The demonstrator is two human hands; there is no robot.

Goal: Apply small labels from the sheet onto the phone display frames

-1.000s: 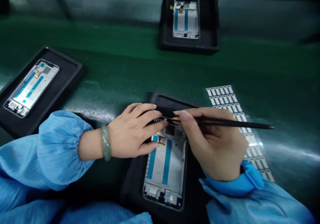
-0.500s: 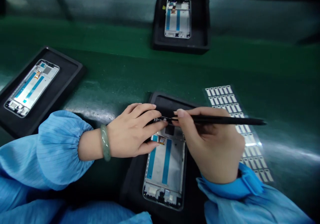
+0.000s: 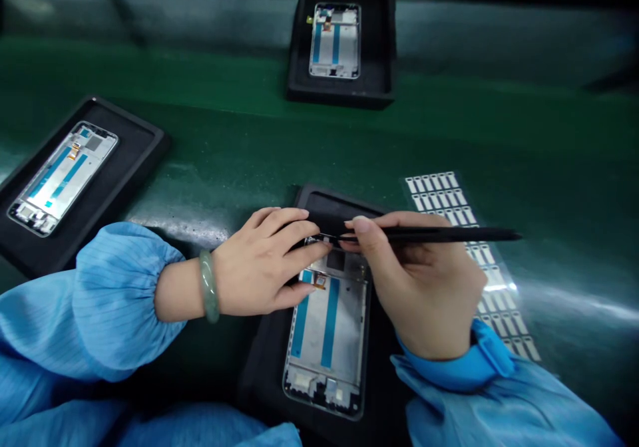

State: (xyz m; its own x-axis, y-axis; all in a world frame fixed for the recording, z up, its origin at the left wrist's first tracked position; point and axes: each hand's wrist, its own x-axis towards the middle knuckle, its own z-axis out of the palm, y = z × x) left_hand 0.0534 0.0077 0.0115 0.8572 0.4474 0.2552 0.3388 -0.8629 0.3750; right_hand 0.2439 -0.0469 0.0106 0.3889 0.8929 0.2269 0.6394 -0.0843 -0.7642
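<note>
A phone frame (image 3: pixel 327 337) with two blue strips lies in a black tray (image 3: pixel 264 360) right in front of me. My left hand (image 3: pixel 259 264) rests on the frame's upper left corner, fingers curled and pressing down near its top edge. My right hand (image 3: pixel 424 287) is closed on black tweezers (image 3: pixel 439 235), held almost level, with the tips at the frame's top edge beside my left fingertips. What the tips touch is too small to make out. Both arms wear blue sleeves, and a green bangle (image 3: pixel 210 286) sits on my left wrist.
A clear sheet of small white stickers (image 3: pixel 449 191) lies to the right, partly under my right hand. A second tray with a phone frame (image 3: pixel 62 175) sits at the left, a third (image 3: pixel 335 40) at the back on the green belt (image 3: pixel 224 141).
The far tray with its frame has drifted left along the belt. My right hand and the tweezers have shifted slightly left; my left hand stays put.
</note>
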